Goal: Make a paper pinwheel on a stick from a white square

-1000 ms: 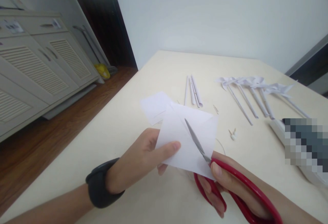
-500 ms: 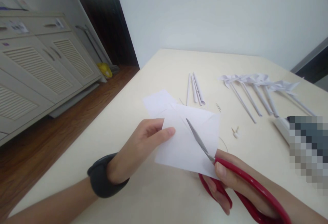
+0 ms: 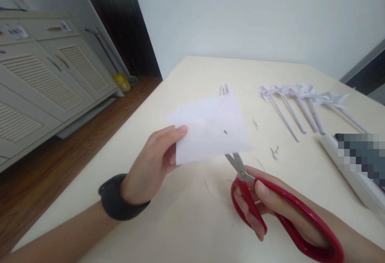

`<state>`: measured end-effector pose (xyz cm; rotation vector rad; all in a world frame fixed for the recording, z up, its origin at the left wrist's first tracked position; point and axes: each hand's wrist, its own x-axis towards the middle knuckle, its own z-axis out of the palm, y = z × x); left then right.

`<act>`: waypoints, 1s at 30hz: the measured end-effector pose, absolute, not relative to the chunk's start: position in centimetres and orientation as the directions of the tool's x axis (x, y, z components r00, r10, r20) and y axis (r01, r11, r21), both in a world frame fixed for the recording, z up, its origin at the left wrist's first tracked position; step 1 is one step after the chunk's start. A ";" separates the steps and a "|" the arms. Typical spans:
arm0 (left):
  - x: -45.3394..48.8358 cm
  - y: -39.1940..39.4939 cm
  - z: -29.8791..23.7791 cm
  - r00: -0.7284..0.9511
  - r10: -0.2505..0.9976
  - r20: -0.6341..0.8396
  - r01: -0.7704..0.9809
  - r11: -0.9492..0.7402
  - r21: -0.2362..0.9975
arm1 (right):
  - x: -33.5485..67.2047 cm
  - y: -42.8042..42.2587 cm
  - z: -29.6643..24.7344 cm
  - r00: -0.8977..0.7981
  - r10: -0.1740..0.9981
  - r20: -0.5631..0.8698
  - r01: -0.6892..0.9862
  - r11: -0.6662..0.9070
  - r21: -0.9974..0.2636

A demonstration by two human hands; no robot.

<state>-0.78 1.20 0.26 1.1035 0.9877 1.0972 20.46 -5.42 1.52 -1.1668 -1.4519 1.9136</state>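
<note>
My left hand (image 3: 153,162) pinches the left edge of a white paper sheet (image 3: 210,128) and holds it lifted above the cream table (image 3: 186,223). My right hand (image 3: 264,211) grips red-handled scissors (image 3: 270,211). Their steel blades (image 3: 236,162) are parted and reach under the paper's lower edge, so the tips are hidden behind the sheet. A small dark spot shows through the paper near its middle. A black band sits on my left wrist.
Several white paper pinwheels on rolled sticks (image 3: 297,102) lie at the right rear. Rolled paper sticks (image 3: 224,89) peek out behind the sheet. A small pin (image 3: 274,153) and a thin nail (image 3: 255,124) lie nearby. A white object (image 3: 351,170) rests at the right edge. Cabinets (image 3: 45,78) stand left.
The left hand lifted and turned the paper up and away, so it now hides the sheet on the table. The scissors slid out of the cut and sit at the lower edge.
</note>
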 end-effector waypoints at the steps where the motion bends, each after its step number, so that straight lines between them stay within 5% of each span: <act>1: -0.8 1.4 0.4 0.177 0.983 -0.054 -0.220 0.093 0.971 | 20.5 -5.4 1.6 -0.534 0.779 -0.329 0.107 -0.324 -0.940; 20: -0.2 1.4 0.1 0.210 0.975 -0.070 -0.213 0.116 0.970 | 20.7 -5.7 0.1 -0.583 0.735 -0.347 0.135 -0.333 -0.933; 30: -0.2 0.5 0.1 0.437 0.893 -0.110 0.014 0.116 0.993 | 20.6 -5.9 -0.6 -0.559 0.753 -0.346 0.197 -0.285 -0.938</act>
